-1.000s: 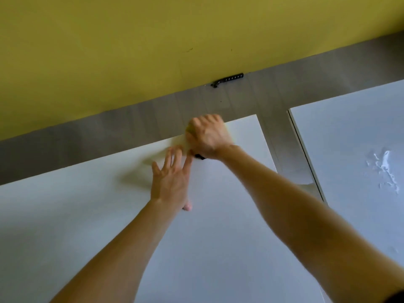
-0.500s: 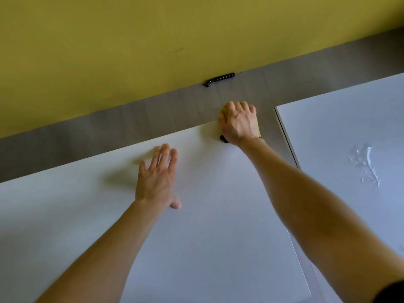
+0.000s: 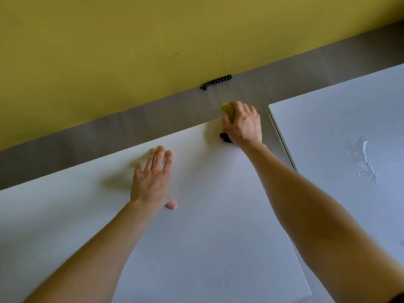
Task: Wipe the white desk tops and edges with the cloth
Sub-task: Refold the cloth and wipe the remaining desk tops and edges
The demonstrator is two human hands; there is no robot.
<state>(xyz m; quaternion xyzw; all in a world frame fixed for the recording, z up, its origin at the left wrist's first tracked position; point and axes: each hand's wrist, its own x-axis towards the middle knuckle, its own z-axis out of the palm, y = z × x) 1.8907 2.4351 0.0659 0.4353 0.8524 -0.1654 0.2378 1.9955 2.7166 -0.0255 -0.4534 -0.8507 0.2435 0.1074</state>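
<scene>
Head view: right hand (image 3: 243, 125) grips cloth (image 3: 226, 108) at desk (image 3: 196, 237) corner; left hand (image 3: 153, 182) flat.

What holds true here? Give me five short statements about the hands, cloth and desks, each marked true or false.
1. The right hand holds the yellow cloth at the left desk's far corner. True.
2. The left hand grips a bottle. False: it lies flat on that desk, holding nothing.
3. The right desk touches the left desk. False: floor shows between them.
4. A wet smear lies on the right desk. True.
5. The wall is blue. False: it is yellow.
</scene>
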